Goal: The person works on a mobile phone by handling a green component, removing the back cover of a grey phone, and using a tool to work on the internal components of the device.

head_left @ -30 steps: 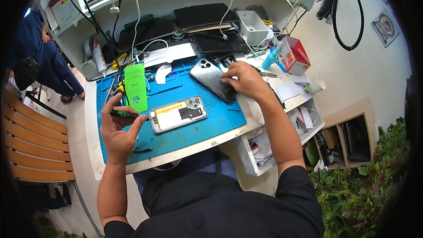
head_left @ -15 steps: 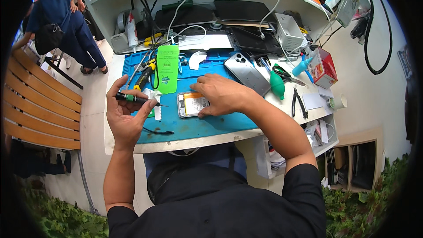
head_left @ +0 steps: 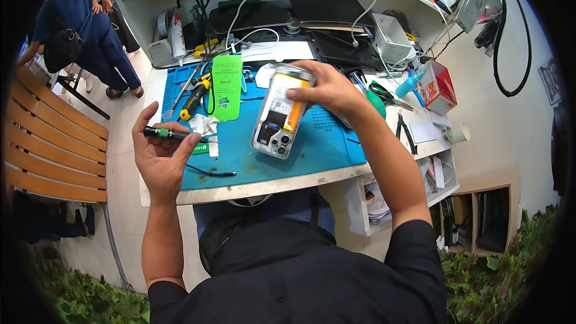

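My right hand (head_left: pixel 327 87) grips a phone (head_left: pixel 277 125) by its upper end and holds it above the blue work mat (head_left: pixel 240 162), tilted. A pale battery with an orange edge, dark inner parts and a cluster of round camera lenses at the lower end show on it. To the left of the phone, my left hand (head_left: pixel 163 159) is closed around a thin screwdriver (head_left: pixel 171 134), black with a green band, its tip pointing right. Below that tip lie a crumpled white tissue (head_left: pixel 204 123) and a small green-and-white card (head_left: pixel 207 148).
A bright green card (head_left: pixel 225 90) and a yellow-black tool (head_left: pixel 195 101) lie behind my left hand. Right of my right arm are scissors (head_left: pixel 390 97), black pliers (head_left: pixel 407 134), a light blue bottle (head_left: pixel 410 84) and a red box (head_left: pixel 441 87). A black cable (head_left: pixel 210 172) crosses the mat's front.
My right hand has raised the phone off the mat and swung its far end up, so the lenses show. The silver phone's former spot now shows bare mat. My left hand keeps the screwdriver.
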Demonstrator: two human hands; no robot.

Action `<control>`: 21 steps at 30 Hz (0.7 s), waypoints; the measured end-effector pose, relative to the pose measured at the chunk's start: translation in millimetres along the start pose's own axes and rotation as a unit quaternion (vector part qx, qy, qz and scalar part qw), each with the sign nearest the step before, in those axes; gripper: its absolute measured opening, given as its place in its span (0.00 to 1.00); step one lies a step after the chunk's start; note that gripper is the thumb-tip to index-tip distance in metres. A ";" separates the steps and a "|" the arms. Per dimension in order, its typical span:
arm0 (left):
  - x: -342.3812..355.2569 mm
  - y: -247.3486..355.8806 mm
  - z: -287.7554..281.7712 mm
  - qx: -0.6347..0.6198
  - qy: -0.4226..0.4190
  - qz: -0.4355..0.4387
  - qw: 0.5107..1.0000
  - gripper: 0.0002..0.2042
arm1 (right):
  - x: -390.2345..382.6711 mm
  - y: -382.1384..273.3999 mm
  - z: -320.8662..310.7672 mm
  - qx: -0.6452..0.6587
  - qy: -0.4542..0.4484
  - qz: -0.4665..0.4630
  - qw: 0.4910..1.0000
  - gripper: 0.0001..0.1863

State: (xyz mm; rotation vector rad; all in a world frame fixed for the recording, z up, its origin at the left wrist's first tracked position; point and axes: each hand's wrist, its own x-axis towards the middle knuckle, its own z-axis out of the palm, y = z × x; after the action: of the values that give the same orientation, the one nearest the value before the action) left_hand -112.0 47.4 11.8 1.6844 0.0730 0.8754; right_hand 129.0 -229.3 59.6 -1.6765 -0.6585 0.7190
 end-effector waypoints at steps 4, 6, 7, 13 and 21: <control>0.7 -2.9 14.6 -0.025 -0.024 -0.020 0.999 0.42 | -38.1 63.4 22.9 0.207 0.171 -0.033 0.963 0.37; -0.1 -0.3 22.3 -0.027 -0.039 -0.037 0.998 0.42 | -54.5 77.6 40.4 0.219 0.233 -0.034 0.947 0.39; -0.5 -0.4 25.7 -0.024 -0.049 -0.031 0.998 0.42 | -62.8 80.5 46.7 0.189 0.236 -0.049 0.952 0.42; -3.3 3.1 40.9 -0.009 -0.115 -0.024 0.993 0.42 | -93.7 61.0 31.1 -0.436 0.205 -0.120 0.868 0.62; -0.3 0.6 62.0 0.040 -0.189 0.029 0.981 0.42 | -91.2 53.3 55.7 -0.413 0.186 0.033 0.891 0.62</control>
State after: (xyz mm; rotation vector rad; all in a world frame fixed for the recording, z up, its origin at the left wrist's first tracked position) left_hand -76.7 -3.5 9.6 1.9102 -0.2024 0.5884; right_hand 30.2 -272.7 8.7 -2.5435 -0.6727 0.1165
